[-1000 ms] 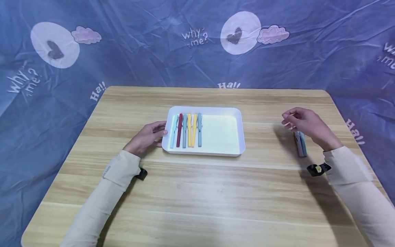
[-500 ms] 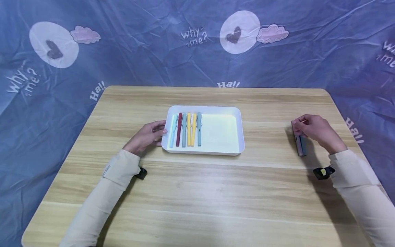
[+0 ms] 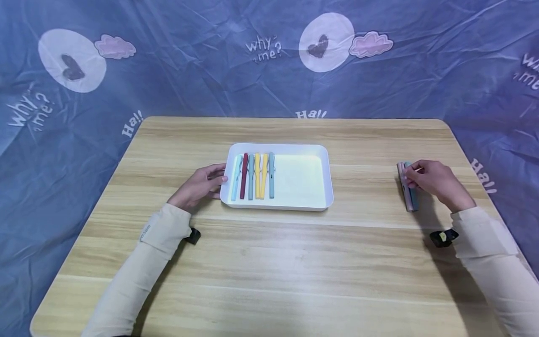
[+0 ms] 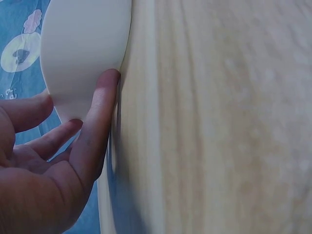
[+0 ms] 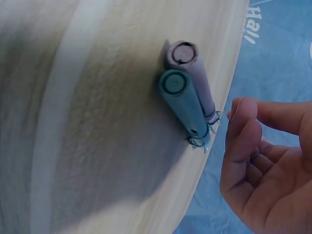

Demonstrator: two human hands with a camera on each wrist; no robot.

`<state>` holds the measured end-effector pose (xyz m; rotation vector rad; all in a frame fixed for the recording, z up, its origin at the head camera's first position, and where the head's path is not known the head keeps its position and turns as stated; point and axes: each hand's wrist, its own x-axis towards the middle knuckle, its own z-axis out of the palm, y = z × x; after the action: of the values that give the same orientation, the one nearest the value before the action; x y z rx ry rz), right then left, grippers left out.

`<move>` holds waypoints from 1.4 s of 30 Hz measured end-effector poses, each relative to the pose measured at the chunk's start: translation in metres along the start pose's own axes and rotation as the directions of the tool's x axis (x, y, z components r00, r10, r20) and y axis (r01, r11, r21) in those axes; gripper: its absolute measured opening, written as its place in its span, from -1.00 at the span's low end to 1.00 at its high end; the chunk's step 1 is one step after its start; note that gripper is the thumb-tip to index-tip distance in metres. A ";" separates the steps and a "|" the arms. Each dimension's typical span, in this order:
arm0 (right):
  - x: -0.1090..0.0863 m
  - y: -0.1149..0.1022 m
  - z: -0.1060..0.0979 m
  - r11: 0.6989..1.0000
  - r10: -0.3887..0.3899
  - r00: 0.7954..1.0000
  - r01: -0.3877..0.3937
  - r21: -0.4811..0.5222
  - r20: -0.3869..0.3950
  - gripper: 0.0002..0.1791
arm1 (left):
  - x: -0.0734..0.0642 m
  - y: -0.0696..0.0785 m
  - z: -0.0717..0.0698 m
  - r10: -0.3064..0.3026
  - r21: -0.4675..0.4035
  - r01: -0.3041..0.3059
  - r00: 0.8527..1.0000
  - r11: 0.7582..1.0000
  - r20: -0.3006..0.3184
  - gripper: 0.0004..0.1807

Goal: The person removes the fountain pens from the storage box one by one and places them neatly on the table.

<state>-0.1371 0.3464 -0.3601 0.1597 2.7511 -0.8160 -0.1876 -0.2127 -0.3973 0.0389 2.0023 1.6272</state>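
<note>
The left hand (image 3: 201, 186) holds the left end of a white tray (image 3: 301, 182), thumb on its rim and fingers along its outer wall. Several capped pens stand side by side in its left half: light blue, dark red (image 3: 244, 178), grey-blue and yellow (image 3: 258, 178). At the right, a lavender pen (image 3: 402, 174) and a teal pen (image 3: 414, 201) lie together on the table. The right hand (image 3: 435, 182) is right beside them, its fingertips overlapping the teal pen in the head view. In the right wrist view its fingers are curled to the thumb, with no pen between them.
The wooden table (image 3: 294, 271) has rounded corners and fills the lower view. A blue printed cloth (image 3: 210, 70) hangs behind it and along both sides. Small black cameras sit at both wrists.
The right hand has come down to the pair of pens, then shifted slightly right, uncovering the lavender pen's upper end. The left hand and tray stay in place.
</note>
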 end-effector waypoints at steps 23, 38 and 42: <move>0.007 0.006 0.003 0.990 0.003 0.999 -0.011 -0.139 -0.052 -0.66 | -0.001 0.000 0.000 0.005 0.006 -0.005 1.000 1.000 -0.004 -0.42; 0.010 0.007 0.004 0.986 -0.012 0.999 0.003 -0.168 -0.053 -0.61 | 0.000 0.000 -0.001 0.010 -0.008 -0.010 1.000 1.000 -0.002 -0.41; 0.009 0.005 0.005 0.986 -0.007 0.999 -0.002 -0.168 -0.051 -0.58 | 0.000 0.000 0.000 0.008 -0.006 -0.008 1.000 1.000 -0.004 -0.40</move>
<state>-0.1440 0.3480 -0.3687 0.1456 2.8529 -0.5845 -0.1875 -0.2132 -0.3968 0.0415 2.0020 1.6396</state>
